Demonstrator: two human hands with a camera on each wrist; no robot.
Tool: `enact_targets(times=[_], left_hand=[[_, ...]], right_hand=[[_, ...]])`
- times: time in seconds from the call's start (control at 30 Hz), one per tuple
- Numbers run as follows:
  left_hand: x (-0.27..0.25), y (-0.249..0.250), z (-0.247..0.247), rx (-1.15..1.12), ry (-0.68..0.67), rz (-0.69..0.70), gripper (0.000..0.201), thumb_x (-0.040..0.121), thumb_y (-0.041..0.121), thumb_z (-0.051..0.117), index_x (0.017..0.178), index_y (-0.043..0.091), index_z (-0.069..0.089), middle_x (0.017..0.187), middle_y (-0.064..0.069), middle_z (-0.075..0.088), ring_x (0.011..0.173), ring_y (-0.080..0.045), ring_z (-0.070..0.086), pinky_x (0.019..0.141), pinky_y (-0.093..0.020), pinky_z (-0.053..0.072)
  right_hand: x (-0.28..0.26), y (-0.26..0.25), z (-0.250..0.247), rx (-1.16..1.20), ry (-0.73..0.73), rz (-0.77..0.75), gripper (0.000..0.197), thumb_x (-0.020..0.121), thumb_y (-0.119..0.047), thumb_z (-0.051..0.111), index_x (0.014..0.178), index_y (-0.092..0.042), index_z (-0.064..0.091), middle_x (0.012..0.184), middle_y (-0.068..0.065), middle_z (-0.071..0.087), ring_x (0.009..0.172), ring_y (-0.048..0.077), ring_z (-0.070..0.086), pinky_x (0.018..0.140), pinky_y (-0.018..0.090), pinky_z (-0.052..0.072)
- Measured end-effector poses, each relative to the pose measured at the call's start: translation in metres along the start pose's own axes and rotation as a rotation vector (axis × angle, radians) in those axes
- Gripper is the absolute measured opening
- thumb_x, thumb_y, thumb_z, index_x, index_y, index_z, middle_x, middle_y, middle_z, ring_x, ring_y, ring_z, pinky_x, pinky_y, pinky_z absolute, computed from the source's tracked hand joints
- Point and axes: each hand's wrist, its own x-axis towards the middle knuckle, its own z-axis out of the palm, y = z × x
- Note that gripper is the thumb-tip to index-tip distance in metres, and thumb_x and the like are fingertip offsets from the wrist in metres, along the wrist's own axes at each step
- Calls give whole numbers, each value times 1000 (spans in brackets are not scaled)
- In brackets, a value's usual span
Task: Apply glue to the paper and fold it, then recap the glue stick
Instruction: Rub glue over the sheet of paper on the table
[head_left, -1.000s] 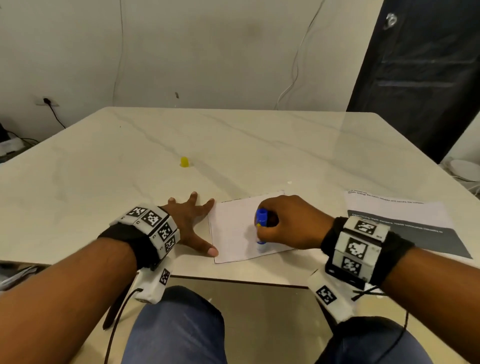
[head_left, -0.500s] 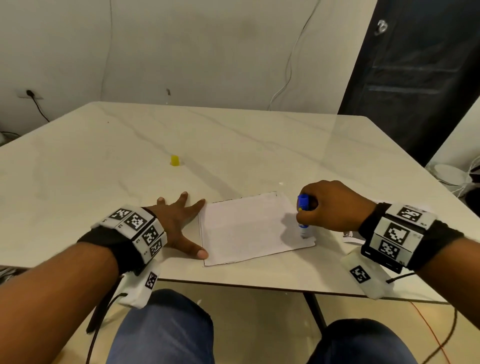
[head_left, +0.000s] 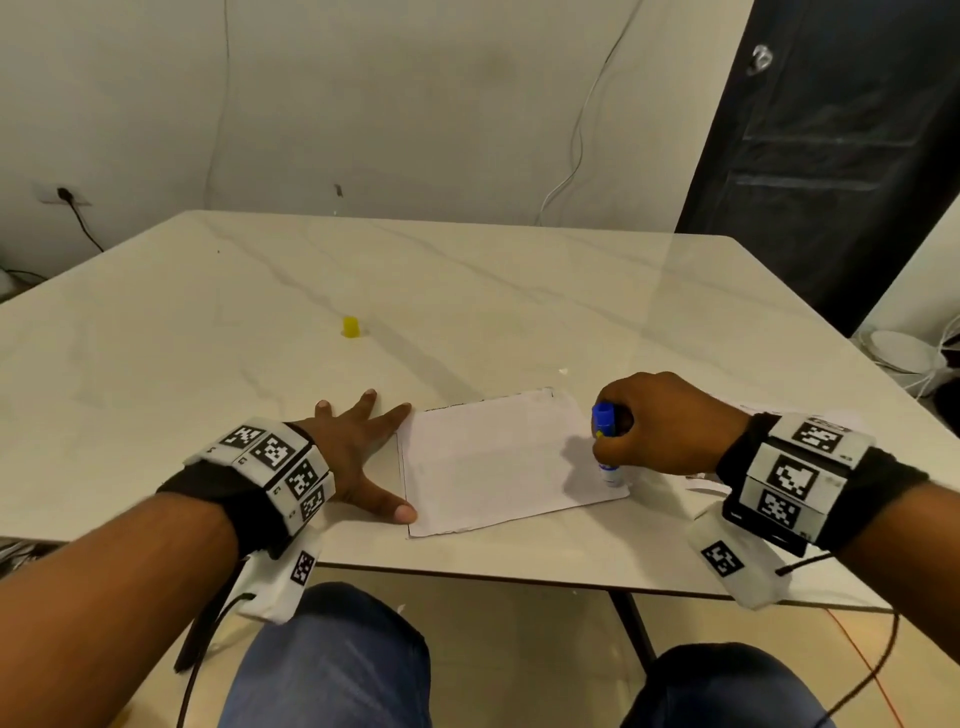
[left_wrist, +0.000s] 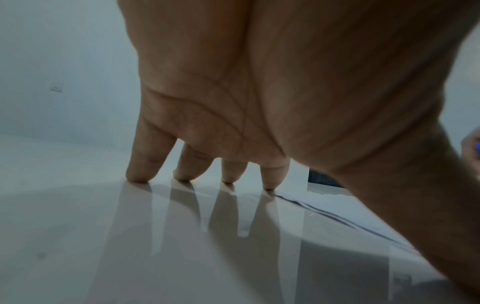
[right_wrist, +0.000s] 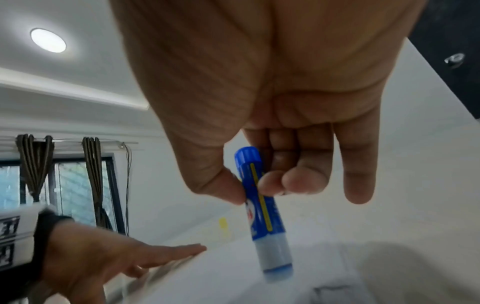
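My right hand (head_left: 670, 423) pinches the uncapped glue stick (right_wrist: 262, 209), tip seemingly touching the paper (head_left: 498, 462); my left hand (head_left: 358, 452) lies spread flat on the surface (head_left: 467, 291), holding nothing.

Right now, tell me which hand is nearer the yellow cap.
Left. The left hand lies flat just below the yellow cap; the right hand holds the glue stick farther right.

Blue glue stick (head_left: 605, 441) upright on white paper (head_left: 498, 462) (yellow cap (head_left: 351, 327) apart)
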Motion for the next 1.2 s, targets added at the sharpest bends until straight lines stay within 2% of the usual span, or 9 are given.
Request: enact_targets(times=[0.1,0.2,0.3,0.4,0.47,0.57,0.63,0.77,1.2], left_hand=[[-2,0,-1,-13,11,-1,141,37,90,57,148,47,-20,163,5,-22,149,-45,-8,118,-64,15],[-2,0,-1,-38,24,-4,137,49,84,68,149,46,-18,163,6,-21,149,-45,-9,117,-65,15],[0,-1,0,-48,27,-15,136,52,81,71,149,47,-18,163,6,-22,149,-45,-10,117,-65,15],[0,0,1,-41,15,-31,134,54,81,70,148,48,-20,163,6,-24,149,-44,-12,117,-65,14],[-1,1,0,-32,2,-42,133,56,81,69,147,48,-22,162,5,-26,149,-44,-14,117,-65,14],[0,2,1,-21,-6,-48,131,58,81,68,147,48,-23,162,4,-27,148,-45,-15,117,-66,14],[2,2,1,-11,-10,-50,131,58,81,67,146,48,-24,162,3,-28,148,-45,-15,116,-66,14],[3,1,3,-16,-15,-45,130,60,80,67,146,48,-26,161,2,-29,148,-45,-17,116,-65,12],[1,0,4,-20,-8,-22,131,60,79,68,146,48,-25,160,4,-30,147,-46,-18,116,-66,12]], right_hand=[[6,-15,-6,124,38,-28,18,80,-33,72,90,-18,69,85,0,70,75,19,63,71,33,52],[20,-42,0,321,31,-91,14,85,-30,69,94,-20,71,81,-2,74,74,17,71,70,32,57],[44,-73,14,481,-7,-137,15,86,-22,67,96,-13,72,84,5,77,74,20,74,80,41,62],[69,-98,26,524,-21,-143,18,86,-19,67,100,-8,71,89,11,76,71,18,70,79,45,61],[83,-110,32,485,-22,-154,19,86,-21,67,100,-8,70,87,10,76,71,18,70,77,42,61],[95,-120,38,336,-7,-181,23,87,-25,67,104,-11,68,91,5,72,82,22,71,73,34,56],[99,-123,43,232,10,-202,27,87,-27,67,108,-10,67,97,5,67,87,23,64,77,34,52],[105,-122,47,114,21,-235,30,87,-30,67,111,-12,64,99,0,57,88,19,53,75,30,42],[98,-62,18,-12,28,-155,26,84,-30,67,100,-9,68,99,7,69,89,25,62,77,36,50]])
